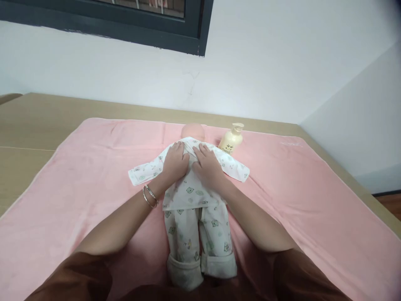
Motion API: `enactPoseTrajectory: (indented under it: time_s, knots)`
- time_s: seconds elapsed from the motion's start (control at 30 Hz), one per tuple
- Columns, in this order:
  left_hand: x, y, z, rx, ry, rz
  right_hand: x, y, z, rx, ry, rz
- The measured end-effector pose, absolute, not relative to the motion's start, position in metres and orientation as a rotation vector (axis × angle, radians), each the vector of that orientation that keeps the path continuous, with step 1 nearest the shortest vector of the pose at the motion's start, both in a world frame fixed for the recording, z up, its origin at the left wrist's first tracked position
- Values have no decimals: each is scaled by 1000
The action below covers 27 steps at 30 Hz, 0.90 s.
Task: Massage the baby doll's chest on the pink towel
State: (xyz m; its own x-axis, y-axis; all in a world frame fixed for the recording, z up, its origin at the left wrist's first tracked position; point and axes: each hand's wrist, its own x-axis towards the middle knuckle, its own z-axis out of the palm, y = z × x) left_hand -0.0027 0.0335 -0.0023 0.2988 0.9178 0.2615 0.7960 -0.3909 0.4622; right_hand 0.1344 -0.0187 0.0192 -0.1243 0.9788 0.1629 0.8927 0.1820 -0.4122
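A baby doll lies on the pink blanket, its bare head [193,131] at the far end. It is dressed in a white long-sleeved baby shirt [189,192] with small green animal prints, both sleeves spread outward. Matching baby trousers [216,234] with turned-up cuffs cover the legs. My left hand [176,162], below a wrist with silver bangles [150,196], has its fingers curled at the upper front of the shirt, gripping the cloth. Beside it, my right hand [209,165] rests on the shirt's chest with fingers stretched out and slightly apart. Cloth creases between the two hands near the neckline.
A cream pump bottle [231,140] stands on the blanket, right of the doll's head. The pink blanket [300,196] covers much of the wooden table [40,119]. Behind the table rises a white wall [257,62] with a dark window frame [125,31].
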Motion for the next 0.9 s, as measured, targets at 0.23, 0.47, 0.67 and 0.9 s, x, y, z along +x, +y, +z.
enactPoseTrajectory:
  time_s: [0.23,0.47,0.67,0.9]
  knots:
    - [14,-12,3,2367,1641,745,158,13,11,-1822,-1940,259]
    - [2,30,-2,2238,1576,828,126,-28,13,-1802,-2107,-28]
    - [3,25,-11,2210,1551,841,131,-23,21,-1800,-2086,126]
    - [3,23,-12,2211,1531,861,148,9,16,-1860,-2007,270]
